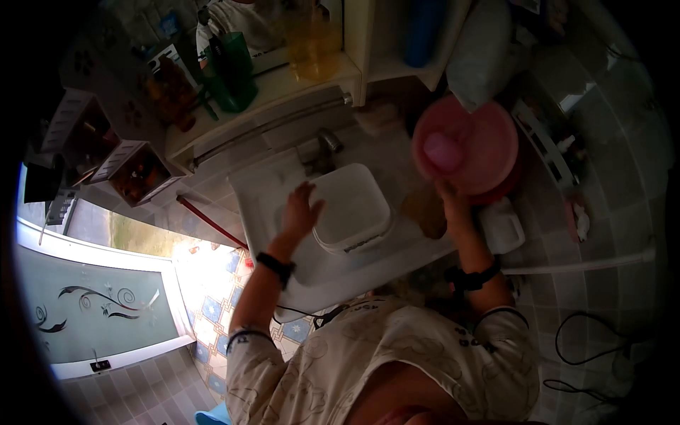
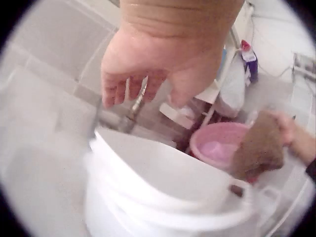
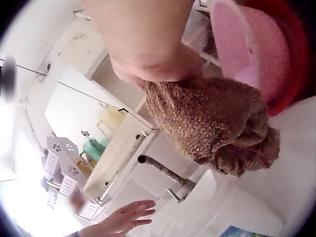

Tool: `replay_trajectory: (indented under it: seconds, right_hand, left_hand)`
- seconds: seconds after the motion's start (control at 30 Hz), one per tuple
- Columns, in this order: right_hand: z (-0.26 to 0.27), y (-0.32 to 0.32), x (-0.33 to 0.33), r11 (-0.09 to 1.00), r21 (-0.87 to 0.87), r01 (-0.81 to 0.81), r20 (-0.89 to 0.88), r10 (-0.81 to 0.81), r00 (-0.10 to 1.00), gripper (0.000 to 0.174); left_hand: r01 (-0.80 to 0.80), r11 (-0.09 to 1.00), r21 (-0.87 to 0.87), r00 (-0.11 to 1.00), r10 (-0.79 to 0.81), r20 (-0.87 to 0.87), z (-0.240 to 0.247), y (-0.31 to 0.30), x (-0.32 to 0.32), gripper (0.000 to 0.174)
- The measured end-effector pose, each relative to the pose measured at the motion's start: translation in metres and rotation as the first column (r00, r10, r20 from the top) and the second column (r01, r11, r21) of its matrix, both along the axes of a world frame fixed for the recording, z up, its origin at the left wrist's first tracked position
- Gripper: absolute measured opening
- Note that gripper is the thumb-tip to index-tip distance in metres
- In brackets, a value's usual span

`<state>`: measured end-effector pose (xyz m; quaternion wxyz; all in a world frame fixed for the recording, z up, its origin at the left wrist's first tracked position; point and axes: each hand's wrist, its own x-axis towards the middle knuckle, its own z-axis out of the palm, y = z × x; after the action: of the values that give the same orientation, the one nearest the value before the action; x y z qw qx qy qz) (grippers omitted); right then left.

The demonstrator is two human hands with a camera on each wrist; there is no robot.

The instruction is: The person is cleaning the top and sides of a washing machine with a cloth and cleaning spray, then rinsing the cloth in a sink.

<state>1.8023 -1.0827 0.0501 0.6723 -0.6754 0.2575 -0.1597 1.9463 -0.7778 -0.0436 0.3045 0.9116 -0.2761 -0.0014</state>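
My right hand (image 1: 453, 207) grips a brown towel (image 3: 212, 116), which hangs bunched below the fingers in the right wrist view. In the head view the towel is dim, between the white bucket and the pink basin. My left hand (image 1: 302, 212) holds nothing; its fingers are spread and loosely bent beside the bucket's left rim. A squarish white bucket (image 2: 123, 202) stands on the sink, its handle lowered along the side nearer me. To the right, a pink basin (image 1: 492, 131) with a pink scoop-like item (image 1: 443, 152) inside sits in a red basin (image 3: 301, 54).
Behind the bucket is a metal faucet (image 1: 329, 140). Above it runs a shelf (image 1: 265, 95) with a green cup (image 1: 237, 78) and a yellow pitcher (image 1: 312, 57). A white dish (image 1: 503, 227) lies right of the sink. Cables (image 1: 588, 361) hang at lower right.
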Motion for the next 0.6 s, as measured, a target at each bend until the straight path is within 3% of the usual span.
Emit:
replay_trajectory:
  seconds: [0.03,0.1,0.13,0.2,0.27,0.3,0.33,0.37,0.4,0.43,0.5,0.6]
  right_hand:
    - [0.017,0.009,0.002,1.000,0.010,0.027,0.019,-0.027,0.999,0.032]
    - [0.034,0.019,0.010,0.999,0.017,0.052,0.039,-0.053,0.998,0.033]
    - [0.038,0.021,0.016,0.998,0.053,-0.041,0.105,0.035,0.994,0.033]
    - [0.041,0.027,0.031,0.988,0.077,-0.135,0.177,0.120,0.977,0.034]
    - [0.035,0.038,0.050,0.881,-0.374,-0.290,0.192,0.379,0.905,0.036]
    - [0.033,0.046,0.056,0.879,-0.378,-0.292,0.190,0.382,0.905,0.036]
    - [0.029,0.056,0.061,0.845,-0.384,-0.373,0.058,0.425,0.903,0.037]
    - [0.024,0.063,0.064,0.808,-0.377,-0.452,-0.075,0.460,0.885,0.038]
    - [0.016,0.068,0.067,0.806,-0.379,-0.454,-0.079,0.461,0.884,0.038]
    - [0.004,0.073,0.070,0.819,-0.333,-0.467,-0.099,0.463,0.881,0.039]
    - [-0.019,0.077,0.075,0.827,-0.285,-0.484,-0.124,0.469,0.875,0.040]
    - [-0.045,0.081,0.078,0.883,-0.247,-0.399,-0.075,0.393,0.917,0.040]
  left_hand:
    - [-0.039,0.983,0.182,0.998,0.028,0.065,0.006,0.002,0.021,0.052]
    - [-0.050,0.930,0.365,0.991,0.002,0.132,0.013,0.000,0.057,0.051]
    - [-0.053,0.931,0.362,0.991,0.004,0.133,0.009,-0.003,0.075,0.051]
    - [-0.116,0.691,0.713,0.914,-0.207,0.348,-0.007,-0.011,0.107,0.050]
    - [-0.096,0.656,0.749,0.924,-0.222,0.313,0.004,-0.019,0.111,0.049]
    - [-0.071,0.615,0.786,0.933,-0.238,0.270,0.011,-0.023,0.111,0.047]
    - [-0.071,0.617,0.784,0.934,-0.235,0.270,0.017,-0.024,0.112,0.047]
    - [-0.059,0.497,0.866,0.963,-0.199,0.180,0.021,-0.026,0.112,0.048]
    - [-0.032,0.368,0.929,0.984,-0.149,0.093,0.023,-0.026,0.112,0.048]
    - [-0.030,0.369,0.929,0.985,-0.148,0.090,0.021,-0.021,0.110,0.048]
    - [-0.056,0.561,0.826,0.985,-0.103,0.137,0.015,-0.006,0.100,0.048]
    - [-0.135,0.636,0.760,0.955,-0.122,0.272,-0.003,0.003,0.092,0.047]
